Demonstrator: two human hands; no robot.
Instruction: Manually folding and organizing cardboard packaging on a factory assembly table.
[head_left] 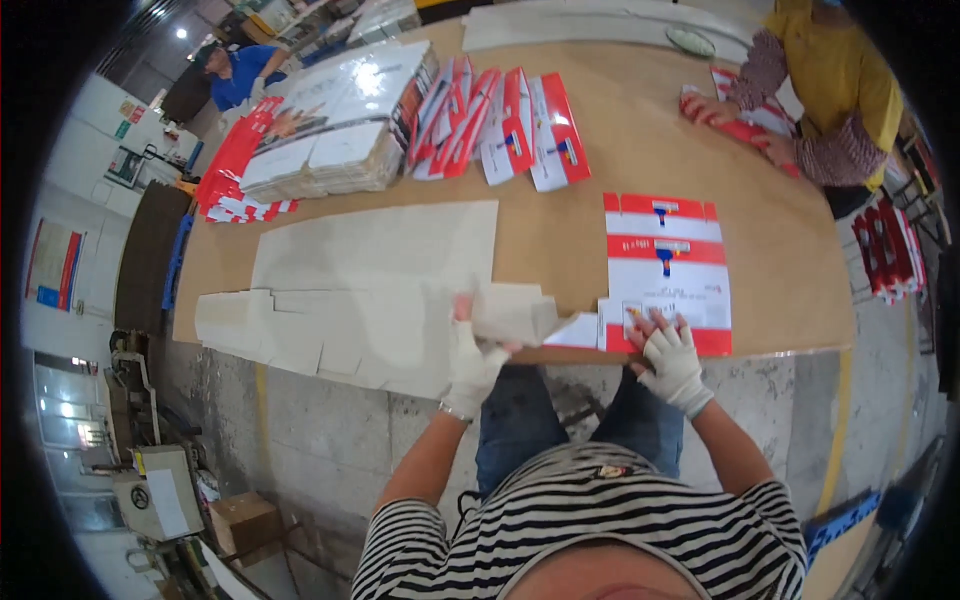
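Note:
My left hand, in a white fingerless glove, is at the near edge of the plain grey cardboard sheets. Its thumb and a raised finger are spread apart beside a blurred, tilted cardboard flap; whether it touches the flap is unclear. My right hand, gloved the same way, lies with fingers spread on the lower part of a flat red-and-white printed box blank. The blank shows a blue and orange tool picture. A narrow white flap sticks out from its left side.
Red-and-white folded cartons lie beyond the sheets, next to a tall wrapped stack. At far right a person in yellow handles a similar carton. Another person in blue stands at far left. The brown tabletop ends before my legs.

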